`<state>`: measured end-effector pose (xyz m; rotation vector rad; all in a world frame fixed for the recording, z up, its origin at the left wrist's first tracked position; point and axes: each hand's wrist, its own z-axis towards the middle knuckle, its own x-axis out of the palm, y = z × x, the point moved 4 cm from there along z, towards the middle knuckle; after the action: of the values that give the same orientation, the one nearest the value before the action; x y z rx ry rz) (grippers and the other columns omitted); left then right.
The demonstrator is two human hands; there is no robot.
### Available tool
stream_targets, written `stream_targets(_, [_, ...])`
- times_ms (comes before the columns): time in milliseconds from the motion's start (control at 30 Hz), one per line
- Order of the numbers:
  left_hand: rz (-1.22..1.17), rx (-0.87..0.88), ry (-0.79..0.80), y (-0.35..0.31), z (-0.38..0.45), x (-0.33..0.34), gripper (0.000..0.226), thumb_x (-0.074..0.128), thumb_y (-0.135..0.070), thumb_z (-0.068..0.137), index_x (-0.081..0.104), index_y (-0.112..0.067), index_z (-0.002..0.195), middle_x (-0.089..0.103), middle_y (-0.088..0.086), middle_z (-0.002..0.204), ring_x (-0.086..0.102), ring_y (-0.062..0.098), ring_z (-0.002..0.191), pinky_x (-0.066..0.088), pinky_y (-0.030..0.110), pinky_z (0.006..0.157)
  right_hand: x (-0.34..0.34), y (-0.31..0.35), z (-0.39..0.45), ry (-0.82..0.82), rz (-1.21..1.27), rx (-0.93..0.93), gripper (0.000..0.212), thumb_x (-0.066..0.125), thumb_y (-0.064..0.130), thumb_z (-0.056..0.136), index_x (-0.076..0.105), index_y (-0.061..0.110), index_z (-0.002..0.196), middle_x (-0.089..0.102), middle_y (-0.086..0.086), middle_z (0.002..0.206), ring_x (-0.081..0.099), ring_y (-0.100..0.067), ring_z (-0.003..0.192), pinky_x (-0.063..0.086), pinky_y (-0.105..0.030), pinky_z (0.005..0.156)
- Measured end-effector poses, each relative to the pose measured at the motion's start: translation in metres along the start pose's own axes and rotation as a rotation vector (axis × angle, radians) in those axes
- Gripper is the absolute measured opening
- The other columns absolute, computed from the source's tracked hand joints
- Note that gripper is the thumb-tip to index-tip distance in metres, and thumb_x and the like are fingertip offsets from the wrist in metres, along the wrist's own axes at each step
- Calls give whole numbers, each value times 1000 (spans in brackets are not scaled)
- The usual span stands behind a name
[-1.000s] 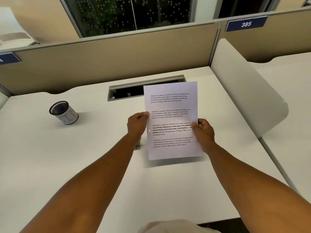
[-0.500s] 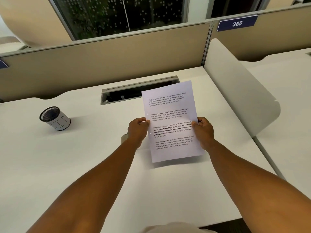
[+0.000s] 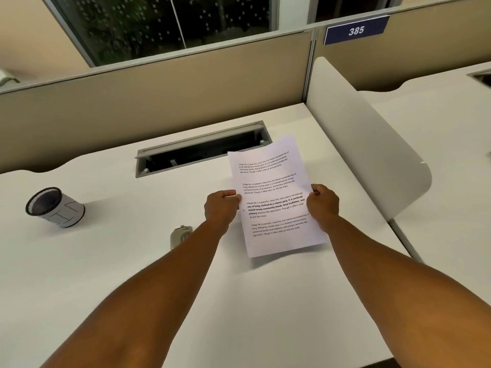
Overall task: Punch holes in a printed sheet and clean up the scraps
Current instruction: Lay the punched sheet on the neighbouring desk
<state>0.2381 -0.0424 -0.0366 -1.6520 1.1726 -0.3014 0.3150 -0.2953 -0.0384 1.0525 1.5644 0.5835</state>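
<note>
Two hands hold one printed sheet (image 3: 276, 197) up above the white counter (image 3: 132, 261). Our left hand (image 3: 221, 207) pinches the left edge near the middle, thumb on the front. Our right hand (image 3: 322, 201) pinches the right edge at about the same height, its fingers curled round the paper. The sheet leans a little to the right and does not touch the counter.

We think the paper is very light and thin. It bends and flops if we hold it by one corner, so two hands on the side edges keep it flat. It can crease or tear if we squeeze hard, so a soft pinch is best. We see a small dot by the left edge, maybe a hole, but it is too small to be sure.

Just beside our left arm a small grey metal thing (image 3: 180, 235) lies on the counter. It may be the punch, but the arm hides part of it. A mesh cup (image 3: 54, 207) stands far to the left.
</note>
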Motion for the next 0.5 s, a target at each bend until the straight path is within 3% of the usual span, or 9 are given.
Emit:
stream_targets(100, [27,-8,20,-5,6,16,22,73,-22,83,73,-17,104,75,-2,95,72,14,77,58,35,88,-4,-2,13,-3,-33,18,38,41,4,90,65,11,118,66,-9,119,60,-29,109,48,-29,90])
stream_targets(200, [47,-4,51,-10,15,33,22,73,-22,84,74,-16,105,76,-2,96,71,12,75,58,36,88,-10,-3,27,-34,-45,40,38,42,6,87,66,14,114,68,-8,114,63,-29,103,53,-36,90])
stream_targets(333, [47,7,85,-22,26,58,3,71,-21,86,71,-23,88,74,-5,89,71,10,74,58,35,88,-21,-5,47,-68,-47,104,43,41,5,82,66,17,114,69,-7,110,65,-30,95,57,-40,85])
stream_targets(500, [34,-10,121,-30,38,88,3,72,-20,86,72,-23,86,75,-4,91,72,13,76,59,36,87,-32,-5,72,-132,-67,119,42,43,5,85,66,16,119,68,-5,116,63,-27,99,53,-31,82])
